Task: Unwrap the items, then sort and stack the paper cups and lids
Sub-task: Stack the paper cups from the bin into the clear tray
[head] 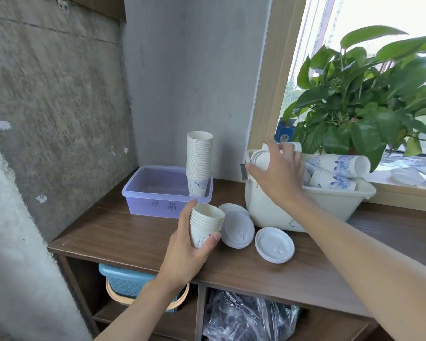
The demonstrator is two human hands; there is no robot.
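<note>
Wooden counter (133, 232), concrete wall (59, 94), cup stack (199, 156)

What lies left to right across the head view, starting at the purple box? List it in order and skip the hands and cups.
Purple box → leaning lid → flat lid → white bin → plant.

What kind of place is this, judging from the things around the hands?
Probably a storage or tea corner of an office or home: a wooden shelf unit against a bare concrete wall, a potted plant by the window, and stacked paper cups.
</note>
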